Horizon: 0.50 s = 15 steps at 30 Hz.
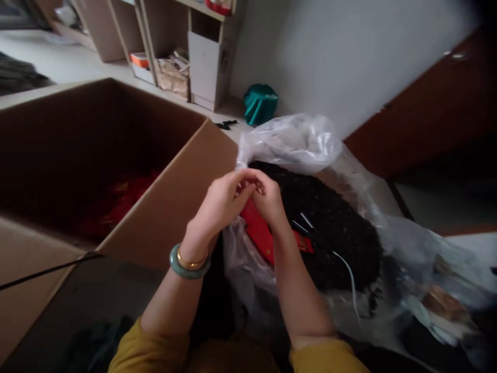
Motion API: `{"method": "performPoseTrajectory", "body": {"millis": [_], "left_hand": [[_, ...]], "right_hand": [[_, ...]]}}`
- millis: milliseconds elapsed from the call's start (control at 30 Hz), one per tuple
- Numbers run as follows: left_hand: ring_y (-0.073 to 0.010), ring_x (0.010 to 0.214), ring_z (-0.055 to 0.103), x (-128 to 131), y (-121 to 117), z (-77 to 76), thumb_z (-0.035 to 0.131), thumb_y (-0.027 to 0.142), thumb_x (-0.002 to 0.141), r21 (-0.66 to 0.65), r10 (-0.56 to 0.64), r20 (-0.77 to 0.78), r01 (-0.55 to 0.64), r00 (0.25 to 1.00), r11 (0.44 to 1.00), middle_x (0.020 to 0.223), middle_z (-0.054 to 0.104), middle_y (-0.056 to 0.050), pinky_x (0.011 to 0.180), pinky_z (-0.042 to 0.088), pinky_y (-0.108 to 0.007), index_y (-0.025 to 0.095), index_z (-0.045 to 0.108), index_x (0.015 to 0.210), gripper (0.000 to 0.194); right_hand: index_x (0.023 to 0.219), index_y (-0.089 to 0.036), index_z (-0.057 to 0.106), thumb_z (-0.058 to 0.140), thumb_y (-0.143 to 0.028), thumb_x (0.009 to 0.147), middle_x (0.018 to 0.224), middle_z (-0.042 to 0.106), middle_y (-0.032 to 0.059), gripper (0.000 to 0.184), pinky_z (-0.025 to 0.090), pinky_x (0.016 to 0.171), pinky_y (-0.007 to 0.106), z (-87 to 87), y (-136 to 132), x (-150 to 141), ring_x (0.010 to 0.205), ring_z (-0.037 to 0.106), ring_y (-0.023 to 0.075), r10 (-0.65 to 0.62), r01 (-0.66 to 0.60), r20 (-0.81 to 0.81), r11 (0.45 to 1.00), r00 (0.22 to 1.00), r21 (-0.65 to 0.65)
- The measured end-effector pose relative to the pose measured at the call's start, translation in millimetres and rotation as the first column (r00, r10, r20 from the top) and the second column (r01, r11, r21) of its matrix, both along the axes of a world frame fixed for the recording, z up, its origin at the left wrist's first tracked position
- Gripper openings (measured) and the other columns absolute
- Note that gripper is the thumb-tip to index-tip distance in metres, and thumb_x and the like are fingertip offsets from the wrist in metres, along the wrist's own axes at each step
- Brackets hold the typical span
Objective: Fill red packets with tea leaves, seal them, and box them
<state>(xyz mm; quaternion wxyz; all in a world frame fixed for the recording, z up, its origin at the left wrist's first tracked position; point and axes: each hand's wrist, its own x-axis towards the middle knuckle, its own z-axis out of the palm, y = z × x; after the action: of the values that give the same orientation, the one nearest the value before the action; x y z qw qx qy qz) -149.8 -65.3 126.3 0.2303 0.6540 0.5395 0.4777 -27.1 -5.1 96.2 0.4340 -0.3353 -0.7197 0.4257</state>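
My left hand (222, 201), with a jade-coloured bangle and a gold bangle at its wrist, meets my right hand (267, 201) at the fingertips. The fingers of both are curled and pinched together, and what lies between them is hidden. Just beneath, a flat red packet (258, 233) with small gold marks rests at the side of a dark heap. That heap of loose black material (334, 228) fills an open clear plastic bag (295, 140). Two thin shiny strips lie on the black heap near my right wrist.
A large open cardboard box (198, 171) stands at the left, with red things (124, 199) inside. Behind are a shelf unit (204, 65) and a teal bundle (261, 104). More clear plastic (419, 248) spreads to the right, near a brown door (438, 109).
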Motion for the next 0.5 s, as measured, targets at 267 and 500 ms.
{"method": "performPoseTrajectory", "body": {"millis": [267, 500], "left_hand": [[-0.0282, 0.118, 0.052, 128.7, 49.9, -72.6, 0.058, 0.014, 0.080, -0.289, -0.285, -0.539, 0.144, 0.792, 0.946, 0.125, 0.057, -0.016, 0.100, 0.041, -0.039, 0.014, 0.057, 0.122, 0.042], [-0.0332, 0.109, 0.055, 159.5, 68.5, -90.1, 0.064, 0.011, 0.072, -0.382, -0.296, -0.755, -0.026, 0.585, 0.924, 0.128, 0.049, -0.019, 0.090, 0.044, -0.048, 0.020, 0.046, 0.133, 0.064]], "right_hand": [[0.115, -0.016, 0.062, 0.054, -0.011, 0.078, 0.116, 0.063, 0.0135, 0.039, 0.044, 0.096, 0.042, -92.6, -26.5, 191.5, 0.109, 0.057, 0.0255, -0.348, 0.332, 0.597, 0.932, 0.723, 0.141], [0.130, -0.024, 0.051, 0.070, -0.019, 0.069, 0.127, 0.057, 0.0139, 0.064, 0.042, 0.091, 0.052, -124.9, -40.3, 219.6, 0.115, 0.052, 0.0348, -0.249, 0.346, 0.830, 0.935, 0.499, 0.072]]}}
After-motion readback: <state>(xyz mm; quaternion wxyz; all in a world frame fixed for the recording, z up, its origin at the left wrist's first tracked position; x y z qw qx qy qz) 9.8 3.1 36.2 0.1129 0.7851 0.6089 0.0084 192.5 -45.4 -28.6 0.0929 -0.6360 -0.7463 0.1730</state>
